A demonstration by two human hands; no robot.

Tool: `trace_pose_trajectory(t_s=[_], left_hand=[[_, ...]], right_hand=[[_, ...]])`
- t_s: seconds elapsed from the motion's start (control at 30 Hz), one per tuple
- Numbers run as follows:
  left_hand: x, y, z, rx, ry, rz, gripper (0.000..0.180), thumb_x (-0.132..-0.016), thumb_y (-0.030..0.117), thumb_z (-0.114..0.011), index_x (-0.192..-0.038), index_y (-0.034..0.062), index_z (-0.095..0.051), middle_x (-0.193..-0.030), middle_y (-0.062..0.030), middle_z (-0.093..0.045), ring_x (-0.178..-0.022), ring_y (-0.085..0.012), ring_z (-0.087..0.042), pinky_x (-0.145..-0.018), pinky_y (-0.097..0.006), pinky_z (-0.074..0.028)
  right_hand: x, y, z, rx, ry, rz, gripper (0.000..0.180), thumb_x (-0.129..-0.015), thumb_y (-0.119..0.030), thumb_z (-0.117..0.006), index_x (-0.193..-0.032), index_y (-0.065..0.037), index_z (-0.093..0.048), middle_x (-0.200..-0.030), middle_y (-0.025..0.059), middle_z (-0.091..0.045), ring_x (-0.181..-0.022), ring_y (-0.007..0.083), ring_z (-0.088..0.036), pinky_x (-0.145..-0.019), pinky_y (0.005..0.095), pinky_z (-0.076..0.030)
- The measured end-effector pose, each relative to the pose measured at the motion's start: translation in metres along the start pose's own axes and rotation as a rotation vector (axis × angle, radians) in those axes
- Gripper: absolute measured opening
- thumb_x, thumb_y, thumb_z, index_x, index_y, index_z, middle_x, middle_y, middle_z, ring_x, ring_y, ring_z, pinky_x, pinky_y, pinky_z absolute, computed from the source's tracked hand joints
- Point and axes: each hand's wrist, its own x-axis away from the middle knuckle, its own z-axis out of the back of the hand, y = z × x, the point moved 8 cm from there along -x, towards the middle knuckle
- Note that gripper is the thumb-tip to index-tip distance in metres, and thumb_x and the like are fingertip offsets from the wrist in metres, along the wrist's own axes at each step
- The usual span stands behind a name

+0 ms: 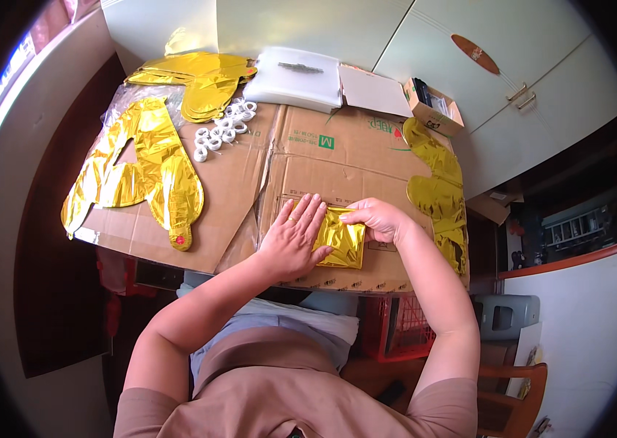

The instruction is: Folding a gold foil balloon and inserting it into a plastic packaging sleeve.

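A folded gold foil balloon [343, 241] lies as a small rectangle on the flattened cardboard in front of me. My left hand [292, 239] rests flat over its left part, fingers stretched out and a ring on one of them. My right hand [376, 220] pinches the upper right edge of the packet between thumb and fingers. To the left, a gold foil balloon shaped like a letter A [144, 171] is spread out flat. Another unfolded gold foil balloon [436, 186] lies along the right edge of the cardboard.
More flat gold foil balloons [206, 80] are stacked at the back left. Beside them sit several small white ribbon rolls [217, 133]. A stack of clear plastic bags [294, 80], a white sheet [374, 91] and a small open box [432, 106] line the back, before pale cabinets [308, 25].
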Motion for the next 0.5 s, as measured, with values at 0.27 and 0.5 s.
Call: trace_pose_trajectory(t_s=[0.27,0.5], left_hand=[[-0.001,-0.001,-0.004,-0.032,-0.013,0.006,0.083,-0.101,0.056,-0.039,-0.155,-0.0050,-0.028,-0.163,-0.0223,-0.027,-0.154,-0.0346,-0.021,-0.125,-0.050,-0.012],[-0.001,-0.001,-0.004,-0.023,-0.040,0.009,0.082,-0.101,0.054,-0.041,-0.156,-0.0058,-0.026,-0.164,-0.0237,-0.025,-0.154,-0.0356,-0.019,-0.125,-0.050,-0.010]], right_hand=[[0.003,-0.009,-0.002,0.129,0.139,0.082,0.023,-0.093,-0.007,-0.065,-0.113,0.005,-0.067,-0.098,0.0105,-0.073,-0.086,0.0170,-0.072,-0.076,0.0332,-0.059],[0.011,-0.017,0.003,0.424,0.384,0.196,0.020,-0.088,-0.012,-0.074,-0.101,0.003,-0.071,-0.086,0.0073,-0.071,-0.075,0.0124,-0.066,-0.069,0.0274,-0.053]])
